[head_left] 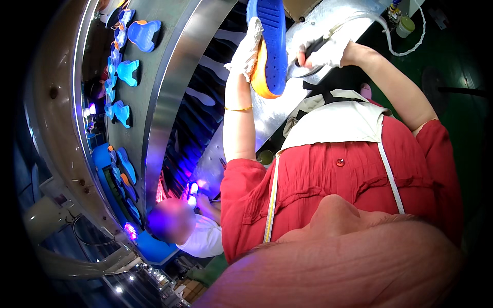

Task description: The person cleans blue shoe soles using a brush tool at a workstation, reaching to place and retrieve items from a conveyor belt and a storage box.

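My left hand [247,54], in a white glove, grips a blue and orange insole [275,43] along its orange side. The insole stands on end, its face with small holes toward my right hand. My right hand [330,52], also gloved in white, is closed around a dark, rounded tool [314,47]. That tool is close beside the insole; I cannot tell its exact kind or whether the two touch. A pale hose [367,15] runs from near my right hand. Below both hands lies a shiny metal worktable [267,120].
On the left, a dark conveyor belt [138,87] carries several blue insoles [145,36], behind a curved metal rail [162,77]. Dark and white sole-shaped pieces [200,96] lie between rail and table. Another person [203,241] works farther along. A small green pot [405,26] stands at upper right.
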`<state>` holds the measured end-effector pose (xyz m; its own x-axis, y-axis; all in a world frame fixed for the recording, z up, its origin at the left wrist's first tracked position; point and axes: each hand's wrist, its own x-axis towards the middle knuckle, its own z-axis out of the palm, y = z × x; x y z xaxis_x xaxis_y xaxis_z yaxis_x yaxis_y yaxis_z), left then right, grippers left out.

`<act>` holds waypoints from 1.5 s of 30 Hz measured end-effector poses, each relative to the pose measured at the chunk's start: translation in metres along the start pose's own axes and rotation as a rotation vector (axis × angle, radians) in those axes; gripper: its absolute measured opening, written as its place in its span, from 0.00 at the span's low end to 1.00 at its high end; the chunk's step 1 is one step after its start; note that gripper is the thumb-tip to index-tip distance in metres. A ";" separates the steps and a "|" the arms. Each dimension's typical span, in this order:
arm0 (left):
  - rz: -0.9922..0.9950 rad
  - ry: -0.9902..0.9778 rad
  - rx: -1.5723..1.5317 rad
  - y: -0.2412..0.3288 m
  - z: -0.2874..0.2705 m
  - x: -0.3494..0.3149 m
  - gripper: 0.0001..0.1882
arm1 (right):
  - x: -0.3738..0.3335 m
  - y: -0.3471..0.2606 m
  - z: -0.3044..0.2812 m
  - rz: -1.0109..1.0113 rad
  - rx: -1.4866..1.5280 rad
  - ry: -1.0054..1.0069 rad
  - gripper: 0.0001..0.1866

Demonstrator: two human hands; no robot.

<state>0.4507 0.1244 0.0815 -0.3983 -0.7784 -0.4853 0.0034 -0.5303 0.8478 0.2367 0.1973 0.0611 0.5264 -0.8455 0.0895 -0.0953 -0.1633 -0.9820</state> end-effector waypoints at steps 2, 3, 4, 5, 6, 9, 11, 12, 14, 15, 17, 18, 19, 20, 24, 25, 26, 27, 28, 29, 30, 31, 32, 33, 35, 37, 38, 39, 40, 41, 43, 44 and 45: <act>0.068 -0.080 -0.052 -0.001 0.000 0.000 0.36 | 0.004 0.003 -0.007 -0.031 0.164 0.099 0.04; 0.073 -0.099 -0.091 -0.002 0.000 0.000 0.36 | 0.006 0.004 -0.009 0.002 0.097 0.109 0.04; 0.090 -0.167 -0.132 -0.003 0.000 0.000 0.36 | 0.008 0.005 -0.012 -0.042 0.054 0.114 0.04; 0.062 -0.089 -0.104 -0.002 -0.001 0.000 0.35 | 0.008 0.004 -0.014 -0.076 -0.047 0.080 0.05; 0.039 -0.085 -0.085 -0.002 -0.002 -0.001 0.34 | 0.009 0.004 -0.016 -0.118 -0.149 0.037 0.05; 0.024 -0.053 -0.165 0.003 -0.006 -0.006 0.33 | 0.001 -0.004 -0.024 -0.030 -0.098 -0.007 0.06; 0.297 -0.161 -0.174 0.006 -0.011 -0.011 0.41 | -0.007 -0.011 -0.031 0.000 -0.020 0.071 0.08; 0.377 -0.259 -0.238 0.009 -0.015 -0.013 0.44 | -0.010 -0.013 -0.033 -0.075 -0.015 0.157 0.09; 0.553 -0.331 -0.700 0.007 -0.022 -0.016 0.48 | -0.015 -0.016 -0.035 -0.046 0.061 0.208 0.14; 0.448 -0.289 -0.685 0.003 -0.023 -0.015 0.45 | -0.017 -0.016 -0.035 0.015 0.077 0.234 0.14; 0.289 -0.232 -0.617 -0.014 -0.026 -0.012 0.39 | -0.019 -0.010 -0.028 -0.111 0.142 0.292 0.14; 0.235 -0.221 -0.569 -0.025 -0.027 -0.010 0.36 | -0.021 -0.005 -0.022 -0.062 0.137 0.325 0.13; 0.130 -0.184 -0.669 -0.041 -0.025 -0.010 0.36 | -0.022 0.001 -0.016 0.005 0.189 0.350 0.13; 0.019 -0.084 -0.751 -0.056 -0.020 -0.008 0.36 | -0.024 0.008 -0.011 0.070 0.240 0.378 0.12; 0.124 -0.219 -1.028 -0.097 0.003 -0.010 0.28 | -0.018 0.029 -0.005 -0.024 0.160 0.507 0.09; 0.107 -0.330 -1.053 -0.098 0.009 -0.010 0.26 | -0.012 0.031 -0.009 -0.059 0.118 0.534 0.08; 0.153 -0.362 -1.000 -0.098 0.017 -0.015 0.26 | -0.006 0.031 -0.011 0.011 0.058 0.565 0.08; 0.150 -0.316 -0.955 -0.096 0.025 -0.017 0.27 | -0.002 0.030 -0.011 -0.097 0.013 0.644 0.08; 0.174 -0.243 -0.888 -0.094 0.034 -0.019 0.28 | 0.002 0.028 -0.013 -0.125 -0.057 0.664 0.07; 0.189 -0.206 -0.853 -0.091 0.043 -0.021 0.30 | 0.004 0.024 -0.011 -0.211 0.029 0.645 0.07; 0.219 -0.170 -0.813 -0.089 0.051 -0.022 0.31 | 0.005 0.021 -0.009 -0.195 0.122 0.663 0.07; 0.257 -0.175 -0.771 -0.087 0.057 -0.024 0.33 | -0.001 0.017 -0.004 -0.268 -0.153 0.667 0.08; 0.194 -0.112 -0.766 -0.083 0.060 -0.023 0.35 | 0.000 0.013 0.002 -0.240 -0.186 0.626 0.08; 0.222 -0.212 -0.812 -0.082 0.062 -0.025 0.35 | -0.008 0.010 0.007 -0.284 -0.119 0.583 0.09; 0.317 -0.130 -0.715 -0.079 0.062 -0.026 0.35 | -0.016 0.005 0.010 -0.349 -0.091 0.493 0.11; 0.299 -0.073 -0.702 -0.078 0.059 -0.025 0.35 | -0.015 0.002 0.013 -0.299 0.000 0.563 0.11; 0.282 -0.018 -0.685 -0.077 0.056 -0.025 0.36 | -0.014 0.002 0.014 -0.247 0.057 0.612 0.11; 0.332 -0.004 -0.677 -0.076 0.055 -0.023 0.36 | -0.012 0.002 0.014 -0.284 -0.110 0.650 0.10; 0.339 -0.006 -0.668 -0.076 0.053 -0.022 0.36 | -0.012 0.001 0.017 -0.368 -0.198 0.623 0.09; 0.346 -0.012 -0.661 -0.076 0.051 -0.021 0.36 | -0.012 0.001 0.021 -0.414 -0.210 0.607 0.09; 0.372 -0.065 -0.678 -0.075 0.046 -0.017 0.36 | -0.014 0.001 0.030 -0.570 -0.309 0.548 0.10; 0.401 -0.045 -0.684 -0.074 0.042 -0.015 0.35 | -0.019 0.000 0.035 -0.470 -0.223 0.480 0.10; 0.412 -0.064 -0.696 -0.074 0.039 -0.014 0.35 | -0.019 0.000 0.037 -0.335 -0.053 0.444 0.10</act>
<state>0.4203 0.1875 0.0343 -0.2925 -0.9471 -0.1321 0.7228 -0.3094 0.6179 0.2578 0.2326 0.0529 0.1300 -0.8742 0.4678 -0.0324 -0.4753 -0.8792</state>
